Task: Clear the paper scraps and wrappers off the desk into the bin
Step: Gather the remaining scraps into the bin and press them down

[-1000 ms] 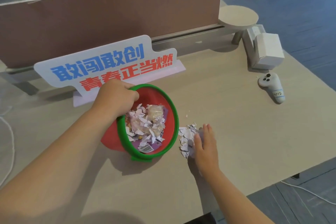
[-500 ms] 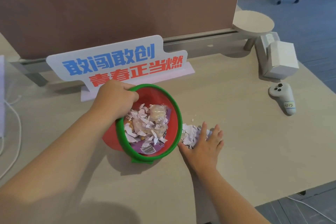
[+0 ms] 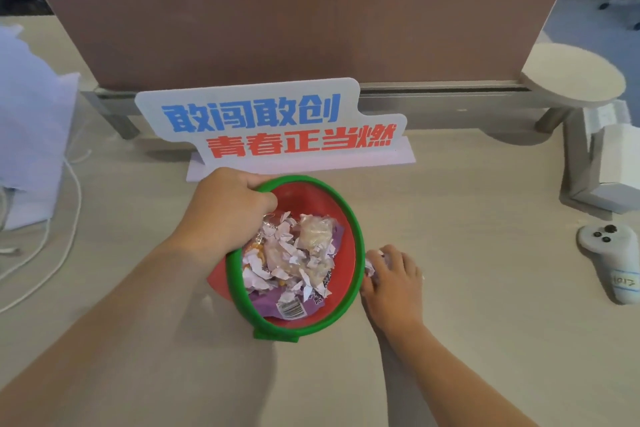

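Note:
A small red bin with a green rim [image 3: 349, 218] lies tilted toward me on the desk. Inside it are torn white paper scraps [image 3: 287, 253], a clear wrapper and a purple wrapper [image 3: 273, 302]. My left hand [image 3: 225, 208] grips the bin's far-left rim. My right hand [image 3: 391, 281] lies on the desk right against the bin's right rim, fingers curled over a small pile of paper scraps [image 3: 372, 262], most of which is hidden under the hand.
A white sign with blue and red characters [image 3: 277, 125] stands just behind the bin, before a brown partition [image 3: 294, 24]. A white controller [image 3: 613, 256] and a white box [image 3: 616, 166] sit at the right. White cables [image 3: 65, 218] and a white bag are at the left.
My right hand has closed over the scrap pile and slid left, up against the bin's rim. The left hand keeps its hold on the bin. The view has shifted left.

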The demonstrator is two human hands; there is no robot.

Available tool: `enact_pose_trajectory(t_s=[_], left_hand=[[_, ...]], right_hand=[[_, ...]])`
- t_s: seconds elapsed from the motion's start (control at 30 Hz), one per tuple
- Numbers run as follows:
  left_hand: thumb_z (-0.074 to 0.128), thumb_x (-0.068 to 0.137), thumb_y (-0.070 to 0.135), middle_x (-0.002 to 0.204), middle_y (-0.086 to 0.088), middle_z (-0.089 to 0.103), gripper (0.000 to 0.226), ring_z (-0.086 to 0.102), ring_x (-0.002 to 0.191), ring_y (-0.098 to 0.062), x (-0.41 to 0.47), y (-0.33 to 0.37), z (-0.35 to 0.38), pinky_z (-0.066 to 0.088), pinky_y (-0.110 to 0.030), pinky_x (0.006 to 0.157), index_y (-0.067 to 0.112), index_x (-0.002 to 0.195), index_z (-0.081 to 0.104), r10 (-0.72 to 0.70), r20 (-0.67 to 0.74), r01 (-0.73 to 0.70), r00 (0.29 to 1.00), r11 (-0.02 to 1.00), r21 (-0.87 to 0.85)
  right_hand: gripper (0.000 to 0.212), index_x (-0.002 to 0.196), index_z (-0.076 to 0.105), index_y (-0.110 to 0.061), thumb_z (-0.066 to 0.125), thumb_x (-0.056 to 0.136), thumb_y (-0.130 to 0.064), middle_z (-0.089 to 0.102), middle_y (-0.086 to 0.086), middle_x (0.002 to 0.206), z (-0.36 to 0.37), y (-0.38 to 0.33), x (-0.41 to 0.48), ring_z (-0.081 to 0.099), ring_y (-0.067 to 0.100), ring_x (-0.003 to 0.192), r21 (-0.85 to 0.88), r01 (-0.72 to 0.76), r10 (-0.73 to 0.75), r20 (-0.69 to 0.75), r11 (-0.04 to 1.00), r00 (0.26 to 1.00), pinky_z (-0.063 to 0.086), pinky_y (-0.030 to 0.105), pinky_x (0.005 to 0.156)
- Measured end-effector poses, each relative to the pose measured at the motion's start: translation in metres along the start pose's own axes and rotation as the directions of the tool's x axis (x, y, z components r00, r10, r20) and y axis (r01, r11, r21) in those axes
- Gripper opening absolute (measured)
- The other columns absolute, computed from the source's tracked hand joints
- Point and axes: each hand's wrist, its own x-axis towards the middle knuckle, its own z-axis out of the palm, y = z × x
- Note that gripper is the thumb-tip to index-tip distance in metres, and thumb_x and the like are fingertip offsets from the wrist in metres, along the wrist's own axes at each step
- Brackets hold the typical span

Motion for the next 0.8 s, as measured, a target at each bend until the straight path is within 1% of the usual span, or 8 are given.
enact_pose_trajectory(t_s=[0.1,0.2,0.3,0.4,0.5,0.63,0.73,0.8], left_hand=[[0.064,0.079,0.009,0.069,0.01,0.065,0.04,0.051,0.057,-0.002,0.001,0.004,0.003,0.04,-0.014,0.056,0.043,0.057,0.06,0.004,-0.012,-0.004,1.0,1.0,0.025],[0.064,0.078,0.01,0.069,0.008,0.066,0.04,0.051,0.057,-0.002,-0.001,0.005,0.005,0.039,-0.013,0.055,0.043,0.057,0.06,0.006,-0.015,-0.005,1.0,0.999,0.04],[0.064,0.078,0.01,0.063,0.011,0.063,0.034,0.051,0.056,-0.001,-0.005,0.004,0.006,0.037,-0.013,0.052,0.04,0.062,0.066,0.01,-0.024,-0.009,1.0,0.999,0.05],[0.064,0.079,0.011,0.058,0.011,0.06,0.027,0.05,0.054,-0.002,-0.009,0.005,0.008,0.037,-0.015,0.049,0.035,0.074,0.075,0.009,-0.021,-0.008,1.0,0.999,0.046],[0.064,0.079,0.011,0.06,0.004,0.063,0.024,0.051,0.055,-0.006,-0.011,0.004,0.005,0.04,-0.019,0.051,0.03,0.077,0.078,0.014,-0.004,-0.014,1.0,0.999,0.042],[0.063,0.078,0.01,0.079,-0.015,0.074,0.018,0.064,0.07,-0.025,-0.013,0.002,0.002,0.048,-0.027,0.06,0.013,0.081,0.08,0.015,0.004,-0.016,1.0,0.999,0.043],[0.062,0.077,0.01,0.078,-0.014,0.075,0.02,0.069,0.077,-0.028,-0.019,0.004,0.002,0.054,-0.034,0.067,0.014,0.082,0.08,0.03,0.012,-0.031,0.999,0.999,0.035],[0.061,0.078,0.01,0.072,-0.008,0.074,0.021,0.068,0.072,-0.025,-0.023,0.006,0.002,0.052,-0.032,0.061,0.018,0.081,0.08,0.044,0.023,-0.045,0.999,0.998,0.034]], right_hand=[[0.022,0.089,0.059,-0.022,0.04,0.079,-0.03,0.061,0.002,0.085,-0.002,0.0,0.004,0.056,0.026,0.067,0.009,0.162,-0.163,0.032,0.987,0.986,0.047,0.032,0.058],[0.009,0.076,0.059,-0.021,0.056,0.068,-0.023,0.058,-0.002,0.068,-0.006,0.001,0.007,0.056,0.02,0.051,-0.11,0.317,-0.293,0.189,0.942,0.937,0.04,0.026,0.04],[0.017,0.092,0.056,-0.013,0.046,0.08,-0.016,0.058,0.007,0.086,-0.016,-0.007,0.014,0.064,0.032,0.071,-0.111,0.288,-0.235,0.346,0.951,0.908,0.045,0.033,0.054],[0.014,0.097,0.049,-0.011,0.041,0.091,-0.021,0.059,0.01,0.095,-0.031,-0.008,0.02,0.062,0.035,0.086,0.026,-0.116,0.098,0.372,0.993,0.923,0.042,0.035,0.068],[0.008,0.096,0.049,-0.011,0.044,0.092,-0.015,0.062,0.012,0.095,-0.064,-0.014,0.017,0.053,0.027,0.078,0.326,-0.406,0.319,0.289,0.854,0.903,0.039,0.032,0.067],[0.022,0.111,0.056,-0.016,0.043,0.093,-0.016,0.063,0.004,0.102,-0.105,-0.059,0.009,0.059,0.024,0.093,0.578,-0.23,0.218,0.091,0.783,0.972,0.048,0.036,0.081],[0.026,0.107,0.059,-0.018,0.045,0.093,-0.036,0.064,0.006,0.103,-0.118,-0.099,0.016,0.058,0.024,0.095,0.478,-0.054,0.009,0.098,0.877,0.995,0.046,0.034,0.08],[0.036,0.11,0.057,-0.02,0.054,0.085,-0.046,0.058,0.007,0.106,-0.12,-0.121,0.022,0.052,0.022,0.1,0.431,-0.014,-0.063,0.165,0.902,0.984,0.043,0.035,0.083]])
